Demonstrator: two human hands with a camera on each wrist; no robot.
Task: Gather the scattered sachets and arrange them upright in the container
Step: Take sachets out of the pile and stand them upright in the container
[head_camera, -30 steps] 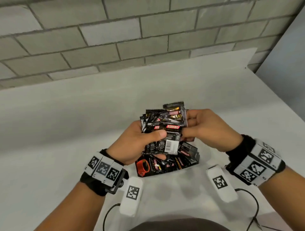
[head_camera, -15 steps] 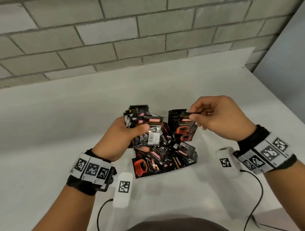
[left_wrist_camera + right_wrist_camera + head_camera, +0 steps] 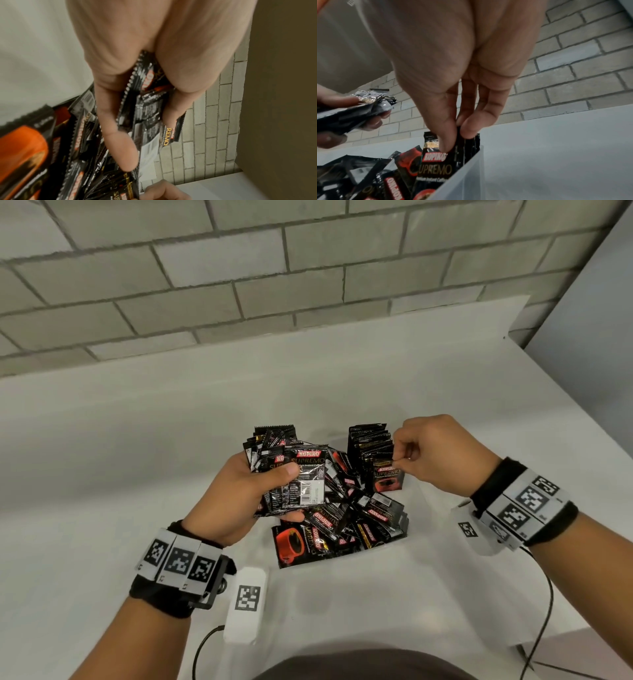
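Low in the frame's centre, the clear container (image 3: 383, 546) holds a loose heap of sachets (image 3: 346, 525), too jumbled to count. Above-left, the left hand (image 3: 236, 494) grips a fanned bundle (image 3: 294, 474). At right, the right hand (image 3: 442, 457) pinches one upright sachet (image 3: 387, 479) fronting a standing row (image 3: 371, 445) against the container's right wall. Bare white table (image 3: 137, 457) surrounds everything, up to the brick wall (image 3: 274, 268).
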